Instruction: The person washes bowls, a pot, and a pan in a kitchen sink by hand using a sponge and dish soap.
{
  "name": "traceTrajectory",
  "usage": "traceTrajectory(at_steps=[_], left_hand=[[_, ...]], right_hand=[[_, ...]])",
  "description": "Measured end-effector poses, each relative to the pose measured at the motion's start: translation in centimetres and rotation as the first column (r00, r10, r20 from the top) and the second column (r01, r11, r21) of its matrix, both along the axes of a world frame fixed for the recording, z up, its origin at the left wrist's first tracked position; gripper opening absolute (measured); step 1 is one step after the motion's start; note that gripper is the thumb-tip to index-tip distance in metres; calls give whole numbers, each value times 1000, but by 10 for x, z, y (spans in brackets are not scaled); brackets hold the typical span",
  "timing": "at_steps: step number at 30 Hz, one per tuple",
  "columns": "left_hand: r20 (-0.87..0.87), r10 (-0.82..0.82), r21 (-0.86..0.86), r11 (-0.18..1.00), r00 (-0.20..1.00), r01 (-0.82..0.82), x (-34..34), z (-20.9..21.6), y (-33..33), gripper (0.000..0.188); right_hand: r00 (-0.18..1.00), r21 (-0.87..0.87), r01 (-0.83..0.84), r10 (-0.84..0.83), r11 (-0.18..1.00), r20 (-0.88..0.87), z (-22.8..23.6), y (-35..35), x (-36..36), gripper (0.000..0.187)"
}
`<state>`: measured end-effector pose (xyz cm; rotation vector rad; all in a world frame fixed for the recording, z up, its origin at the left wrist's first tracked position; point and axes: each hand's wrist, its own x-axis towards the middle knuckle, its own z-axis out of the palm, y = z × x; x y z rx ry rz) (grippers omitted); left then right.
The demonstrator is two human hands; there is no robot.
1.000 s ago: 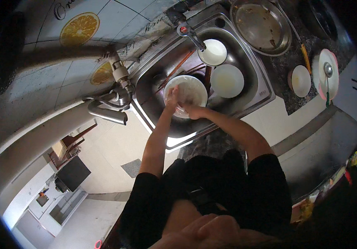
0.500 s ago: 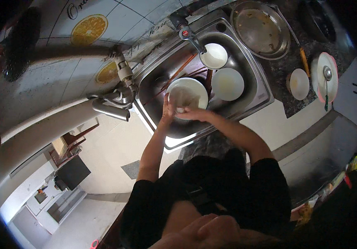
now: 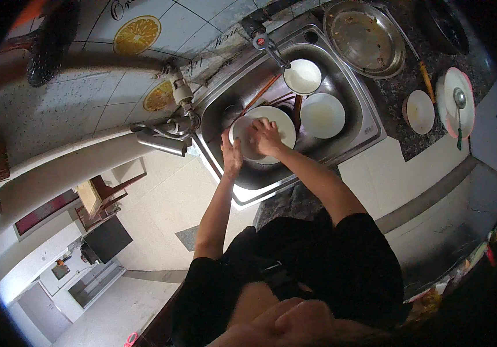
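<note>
At the sink, my left hand [image 3: 232, 154] grips the near left side of a white bowl [image 3: 243, 144], thumb and fingers at its rim. This bowl is tilted over a larger white bowl [image 3: 286, 126], partly covering it. Inside the tilted bowl, my right hand [image 3: 266, 136] presses with curled fingers; what lies under them, if anything, is hidden. Another white bowl [image 3: 322, 117] sits to the right in the sink, and a smaller white bowl [image 3: 303, 77] is beneath the tap [image 3: 271, 50]. Brown chopsticks [image 3: 263, 92] lie behind the bowls.
The steel sink [image 3: 370, 118] surrounds the dishes. On the right counter are a stained metal pan [image 3: 364, 40], a wooden-handled utensil [image 3: 426, 81], a small bowl [image 3: 420, 113] and a pink-rimmed plate [image 3: 449, 118] with a spoon [image 3: 459, 101]. A second metal faucet [image 3: 164, 141] juts out at left.
My right hand has moved up and into the bowl, its fingers now curled inside. The bowl has shifted left and tilted, uncovering more of the larger bowl. The whole view has shifted slightly.
</note>
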<state>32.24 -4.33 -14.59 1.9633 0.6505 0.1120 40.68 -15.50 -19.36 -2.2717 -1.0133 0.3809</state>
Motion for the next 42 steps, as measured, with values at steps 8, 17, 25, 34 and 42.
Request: traceTrajectory(at_steps=[8, 17, 25, 34, 42], left_hand=[[-99, 127, 561, 826, 987, -50, 34, 29, -21, 46], [191, 262, -17, 965, 946, -263, 9, 5, 12, 38], [-175, 360, -889, 341, 916, -304, -10, -16, 6, 39], [-400, 261, -881, 155, 879, -447, -10, 22, -24, 29], [-395, 21, -849, -390, 919, -356, -43, -23, -6, 18]], right_hand=[[419, 321, 145, 236, 936, -877, -17, 4, -20, 36], [984, -55, 142, -135, 988, 117, -72, -28, -7, 13], [574, 132, 95, 54, 987, -817, -17, -53, -6, 7], [974, 473, -221, 174, 853, 142, 78, -34, -46, 36], [973, 402, -222, 178, 888, 144, 97, -2, -2, 30]])
